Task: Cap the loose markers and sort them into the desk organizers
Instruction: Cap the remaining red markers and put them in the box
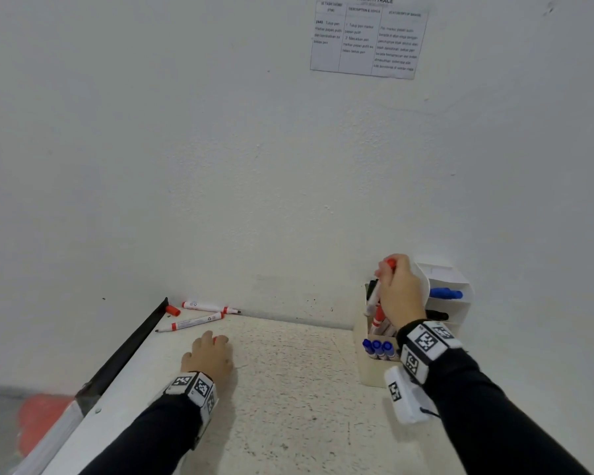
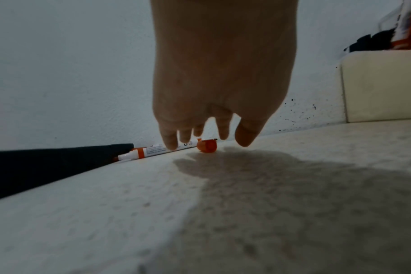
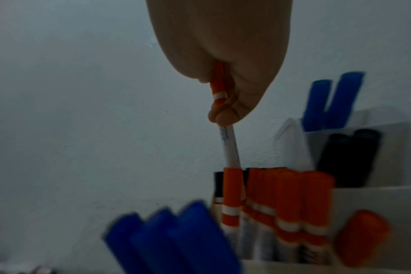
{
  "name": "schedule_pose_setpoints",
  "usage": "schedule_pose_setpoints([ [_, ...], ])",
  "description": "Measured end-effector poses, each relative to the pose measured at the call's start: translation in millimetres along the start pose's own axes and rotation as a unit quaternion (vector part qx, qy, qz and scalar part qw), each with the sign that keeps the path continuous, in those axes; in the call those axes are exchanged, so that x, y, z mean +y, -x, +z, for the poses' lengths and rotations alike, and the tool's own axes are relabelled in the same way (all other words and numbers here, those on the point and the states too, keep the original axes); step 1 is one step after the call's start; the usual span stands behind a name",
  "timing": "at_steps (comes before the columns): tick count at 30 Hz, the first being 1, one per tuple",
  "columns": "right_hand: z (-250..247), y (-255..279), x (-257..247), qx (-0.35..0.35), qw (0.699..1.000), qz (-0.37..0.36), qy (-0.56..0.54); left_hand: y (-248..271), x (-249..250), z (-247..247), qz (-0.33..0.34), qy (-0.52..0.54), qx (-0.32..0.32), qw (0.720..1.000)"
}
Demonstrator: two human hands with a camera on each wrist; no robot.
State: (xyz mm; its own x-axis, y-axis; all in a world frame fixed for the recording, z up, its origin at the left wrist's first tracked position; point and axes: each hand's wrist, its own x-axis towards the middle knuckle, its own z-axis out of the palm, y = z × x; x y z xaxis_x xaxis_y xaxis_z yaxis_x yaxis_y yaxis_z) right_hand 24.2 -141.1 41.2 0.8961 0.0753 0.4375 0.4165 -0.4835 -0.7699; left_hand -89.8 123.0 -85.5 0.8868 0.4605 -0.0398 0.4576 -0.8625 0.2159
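Note:
My right hand (image 1: 396,286) grips a red-capped white marker (image 1: 374,296) upright, its lower end among the red markers (image 3: 291,200) standing in the beige organizer (image 1: 367,371). Blue markers (image 1: 378,347) fill that organizer's front section. My left hand (image 1: 208,351) hovers palm down with straight fingers (image 2: 169,142) over a loose red cap (image 2: 207,146) on the table. Two uncapped red markers (image 1: 192,322) (image 1: 203,306) lie by the wall in the far left corner. Another red cap (image 1: 173,310) lies beside them.
A white tiered organizer (image 1: 460,279) behind the beige one holds blue (image 1: 446,293) and black (image 1: 438,316) markers. A black strip (image 1: 131,347) runs along the table's left edge. The wall stands close behind, with a printed sheet (image 1: 367,39) on it.

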Motion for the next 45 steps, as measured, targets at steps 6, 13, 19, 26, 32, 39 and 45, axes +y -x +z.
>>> schedule_pose_setpoints([
  [6, -23.5, -6.2, 23.8, 0.009, 0.998, 0.051, 0.021, -6.8, -4.1, 2.5, 0.049, 0.018, -0.049, 0.997],
  [13, -0.5, -5.1, 45.7, -0.090, 0.982, 0.075, 0.150, -10.5, -10.0, -2.1, -0.018, 0.063, -0.037, 0.997],
  [19, 7.4, -0.2, 31.0, -0.156, 0.930, 0.073, 0.325, -2.8, -25.8, -2.3, -0.049, 0.115, -0.016, 0.992],
  [26, 39.6, 2.3, -24.0, -0.143, 0.946, 0.010, 0.290, 5.2, -49.7, -19.3, -0.085, 0.128, 0.018, 0.988],
  [32, 128.4, 25.1, -70.9, -0.309, 0.932, -0.026, 0.185, 14.9, -77.5, -26.8, -0.109, 0.255, 0.064, 0.959],
  [39, 233.0, 64.0, -73.7, -0.511, 0.835, -0.023, 0.201, 9.9, -103.7, -30.8, -0.115, 0.295, 0.077, 0.945],
  [45, 272.5, 68.3, -82.2, -0.519, 0.823, -0.073, 0.220, -4.8, -115.3, -29.6, -0.140, 0.327, 0.088, 0.931],
])
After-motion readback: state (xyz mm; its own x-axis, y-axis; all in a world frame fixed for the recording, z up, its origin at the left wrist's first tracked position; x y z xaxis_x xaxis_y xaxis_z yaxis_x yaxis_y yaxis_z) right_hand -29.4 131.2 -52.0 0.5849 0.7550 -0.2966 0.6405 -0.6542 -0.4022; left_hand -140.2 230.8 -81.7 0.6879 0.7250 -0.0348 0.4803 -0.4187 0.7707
